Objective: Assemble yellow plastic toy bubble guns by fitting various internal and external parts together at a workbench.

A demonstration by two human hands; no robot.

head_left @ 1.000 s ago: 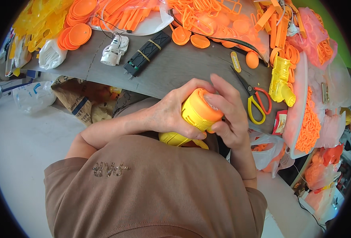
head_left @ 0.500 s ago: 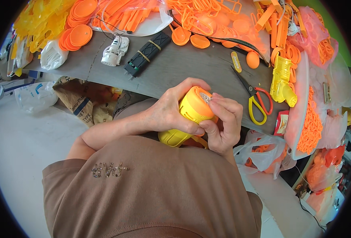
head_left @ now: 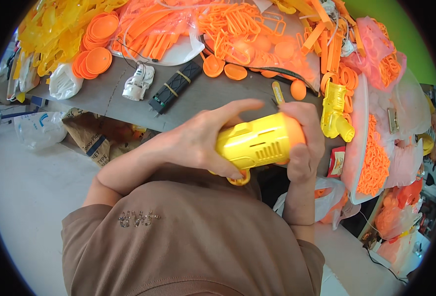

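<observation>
A yellow plastic toy body (head_left: 255, 140) with slots in its side and an orange end ring (head_left: 293, 133) lies nearly level in front of my chest. My left hand (head_left: 198, 140) grips its left end, thumb beneath and forefinger stretched over the top. Around the orange ring my right hand (head_left: 304, 140) is closed, with its thumb against the near side. A small yellow-orange loop (head_left: 239, 178) hangs below the body. The toy's far side and some of my left fingers are hidden.
On the grey table (head_left: 104, 91) are a white mechanism (head_left: 138, 84), a black banded part (head_left: 176, 88), orange scoops (head_left: 213, 65), and a yellow L-shaped housing (head_left: 335, 111). Orange links (head_left: 373, 158) fill a tray at right. My right hand mostly covers the scissors. A brown paper bag (head_left: 92, 135) stands below left.
The toy has turned from tilted, orange end up, to lying level with that end rightward. My right hand has gone from fingertips on the end to wrapping round it.
</observation>
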